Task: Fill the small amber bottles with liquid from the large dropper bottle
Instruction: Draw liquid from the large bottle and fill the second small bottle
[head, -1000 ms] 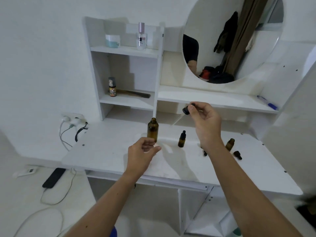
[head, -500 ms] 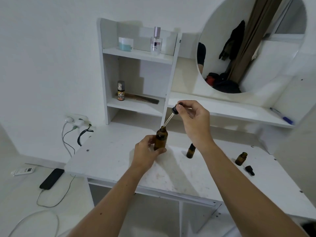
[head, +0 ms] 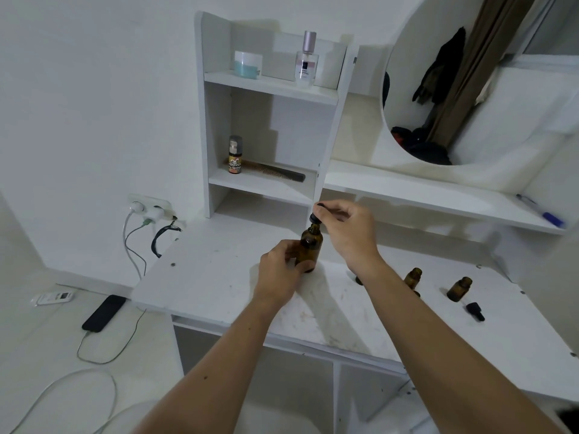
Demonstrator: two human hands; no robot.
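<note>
The large amber dropper bottle (head: 310, 245) stands upright on the white desk (head: 213, 277). My left hand (head: 282, 274) grips its lower body from the left. My right hand (head: 347, 233) pinches the black dropper cap (head: 315, 217), which sits on the bottle's neck with the pipette down inside. Two small amber bottles (head: 413, 277) (head: 458, 289) stand uncapped to the right of my right forearm. A loose black dropper cap (head: 475, 311) lies on the desk by the right one. Part of another small dark item (head: 359, 280) shows behind my right wrist.
A white shelf unit (head: 269, 89) rises behind the bottle, holding a jar, a perfume bottle, a small orange bottle and a comb. A round mirror (head: 470, 89) and a ledge with a pen (head: 539, 211) are at the right. A wall socket, cables and a phone (head: 103, 313) are at the left.
My left hand took hold of the large bottle. My right hand brought the dropper down into the neck until its cap sits on it. The camera shifted left.
</note>
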